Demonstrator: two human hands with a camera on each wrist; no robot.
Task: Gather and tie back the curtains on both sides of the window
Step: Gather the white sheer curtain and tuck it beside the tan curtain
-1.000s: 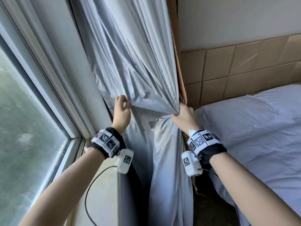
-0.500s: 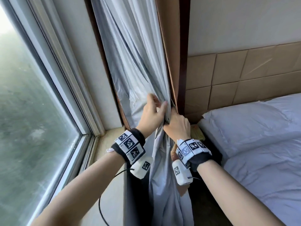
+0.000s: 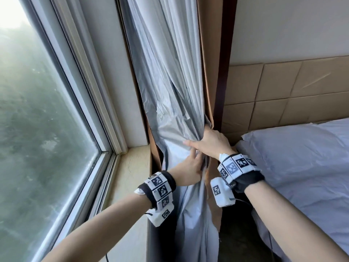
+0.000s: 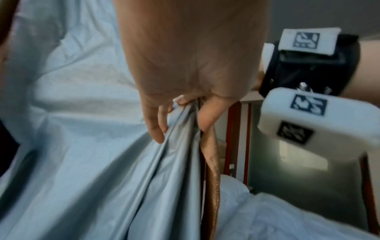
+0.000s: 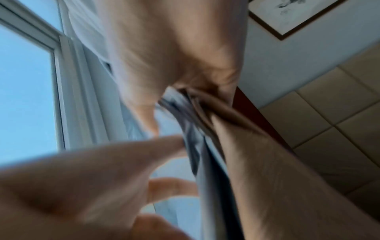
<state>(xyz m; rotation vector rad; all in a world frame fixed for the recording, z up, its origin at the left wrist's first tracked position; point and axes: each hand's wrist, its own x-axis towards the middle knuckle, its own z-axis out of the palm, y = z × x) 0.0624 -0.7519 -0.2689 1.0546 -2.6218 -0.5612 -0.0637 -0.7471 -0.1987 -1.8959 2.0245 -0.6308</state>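
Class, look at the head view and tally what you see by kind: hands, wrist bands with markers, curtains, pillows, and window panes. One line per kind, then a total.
Hands: 2, the left hand and the right hand
Marker wrist bands: 2
Curtains: 1
Pillows: 1
Window panes: 1
Total: 7

Tight on the right, open on the left

Right of the right hand [image 3: 209, 143], the wooden post [image 3: 224, 72] and pillow [image 3: 294, 157] crowd close; left of the left hand [image 3: 189, 170], the windowsill [image 3: 128, 173] offers passage.

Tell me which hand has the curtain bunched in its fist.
The right hand, the upper one, grips the gathered curtain; the left hand below only reaches its fingers into the folds.
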